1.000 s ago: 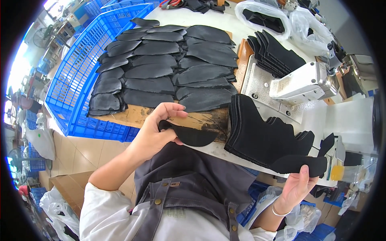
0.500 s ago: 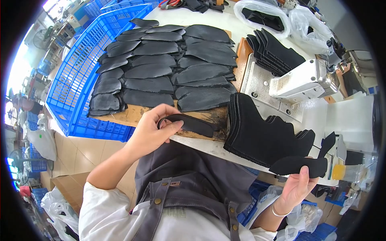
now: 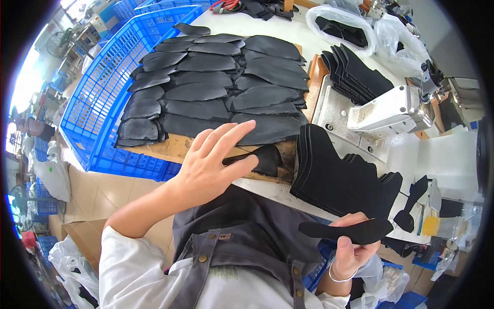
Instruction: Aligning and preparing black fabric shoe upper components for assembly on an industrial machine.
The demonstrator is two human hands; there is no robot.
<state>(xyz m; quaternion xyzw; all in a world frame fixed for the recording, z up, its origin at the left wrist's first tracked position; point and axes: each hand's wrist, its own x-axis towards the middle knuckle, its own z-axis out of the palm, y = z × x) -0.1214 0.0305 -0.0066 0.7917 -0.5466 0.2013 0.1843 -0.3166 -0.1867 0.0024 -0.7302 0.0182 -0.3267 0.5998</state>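
Observation:
My left hand [image 3: 213, 162] hovers over the front of a brown board [image 3: 180, 144], its fingers spread. Partly under its thumb lies a black curved piece [image 3: 267, 160], which the hand partly hides. Behind the hand, overlapping rows of black leather-like pieces [image 3: 200, 92] cover the board. At the front right, my right hand [image 3: 355, 252] grips a long black curved fabric piece [image 3: 355, 231] between thumb and fingers, just off the table edge. A stack of larger black cut fabric pieces [image 3: 339, 175] lies between the hands at the table's edge.
Right of the board stands a white sewing machine [image 3: 386, 110], with a pile of black pieces [image 3: 355, 74] behind it. A blue plastic crate [image 3: 98, 98] is at the left. Clear plastic bags [image 3: 401, 44] sit at the back right. Another small black piece [image 3: 411, 203] lies far right.
My left hand has let go of the black piece it held, spread its fingers and moved right. My right hand has come left and nearer my body with its fabric piece.

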